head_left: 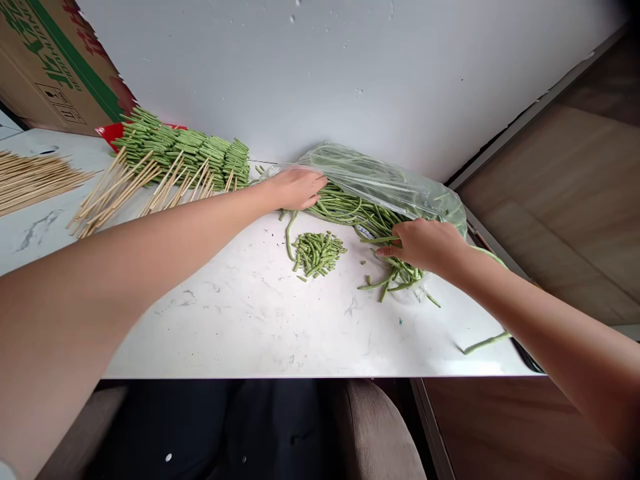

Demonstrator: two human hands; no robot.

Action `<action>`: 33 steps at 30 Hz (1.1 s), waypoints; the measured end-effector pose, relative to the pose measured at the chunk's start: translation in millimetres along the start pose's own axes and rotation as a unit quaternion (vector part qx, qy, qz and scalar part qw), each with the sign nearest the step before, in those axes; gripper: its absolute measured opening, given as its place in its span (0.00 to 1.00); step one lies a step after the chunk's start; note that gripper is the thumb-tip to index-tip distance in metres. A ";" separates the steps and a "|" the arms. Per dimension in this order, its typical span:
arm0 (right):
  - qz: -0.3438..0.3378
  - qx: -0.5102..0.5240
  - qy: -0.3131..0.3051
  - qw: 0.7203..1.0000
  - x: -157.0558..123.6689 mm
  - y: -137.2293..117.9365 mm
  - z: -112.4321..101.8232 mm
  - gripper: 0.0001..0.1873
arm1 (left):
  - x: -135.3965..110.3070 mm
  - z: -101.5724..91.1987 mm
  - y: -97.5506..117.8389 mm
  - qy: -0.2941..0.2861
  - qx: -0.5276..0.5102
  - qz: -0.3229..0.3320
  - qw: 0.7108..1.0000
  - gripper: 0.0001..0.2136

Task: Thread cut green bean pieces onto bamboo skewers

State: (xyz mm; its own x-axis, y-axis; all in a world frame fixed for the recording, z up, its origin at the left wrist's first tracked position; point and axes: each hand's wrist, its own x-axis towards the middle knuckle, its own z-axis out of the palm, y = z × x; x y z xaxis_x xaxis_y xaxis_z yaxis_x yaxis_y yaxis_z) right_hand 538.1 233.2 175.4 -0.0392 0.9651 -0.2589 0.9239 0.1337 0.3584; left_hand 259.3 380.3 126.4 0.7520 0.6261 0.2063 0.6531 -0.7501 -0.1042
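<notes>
A bundle of long green beans (pixel 345 205) lies on the table, partly covered by a clear plastic bag (pixel 385 177). My left hand (pixel 300 189) is at the bundle's left end, its fingers curled at the edge of the bag. At the right end, my right hand (pixel 430 243) has thumb and fingers closed around a long bean (pixel 377 240); its palm side is hidden. Between and below the hands sits a small pile of short-cut bean pieces (pixel 319 253). Loose bean ends stick out beneath my right hand.
Skewered rows of cut beans (pixel 185 150) are stacked at the back left, their wooden sticks pointing forward. Bare bamboo skewers (pixel 37 180) lie farther left, before a cardboard box (pixel 55 67). A single long bean (pixel 487 343) lies under my right forearm. The wall borders the table behind.
</notes>
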 end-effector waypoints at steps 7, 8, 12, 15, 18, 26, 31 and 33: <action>0.006 0.075 0.070 0.995 -13.2 -10.0 -13.6 0.23 | -28.8 -21.6 14.4 -0.169 0.018 -0.135 0.976 0.17; 0.009 0.086 0.081 0.993 -13.0 -11.6 -16.5 0.23 | -32.6 -23.4 15.7 -0.181 0.012 -0.140 0.973 0.16; 0.024 0.104 0.110 0.988 -10.7 -18.3 -27.0 0.22 | -42.8 -27.4 21.1 -0.199 -0.032 -0.128 0.971 0.15; 0.039 0.097 0.130 0.986 -12.7 -23.5 -34.0 0.20 | -43.8 -27.9 26.8 -0.197 -0.026 -0.130 0.971 0.14; 0.058 0.098 0.169 0.979 -21.5 -27.1 -41.2 0.22 | -40.7 -28.0 28.2 -0.204 -0.001 -0.126 0.971 0.12; 0.114 0.157 0.315 0.929 -65.6 -23.0 -63.3 0.27 | -40.4 -20.8 -5.2 -0.104 0.072 -0.108 0.986 0.07; 0.095 0.254 0.272 0.923 -85.6 -21.2 -56.7 0.31 | -50.1 -17.6 -11.8 -0.068 0.046 -0.109 0.991 0.08; 0.073 0.261 0.254 0.928 -91.5 -23.4 -48.6 0.33 | -53.8 -17.6 -7.6 -0.072 0.046 -0.119 0.989 0.09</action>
State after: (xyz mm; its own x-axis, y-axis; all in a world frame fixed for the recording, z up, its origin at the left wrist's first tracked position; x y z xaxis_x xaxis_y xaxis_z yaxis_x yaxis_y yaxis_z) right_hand 501.6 152.8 234.3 0.0479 0.9637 0.2627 0.9870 -0.0052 -0.1609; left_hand 212.3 348.6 133.2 0.5763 0.8116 0.0955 0.8138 -0.5593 -0.1581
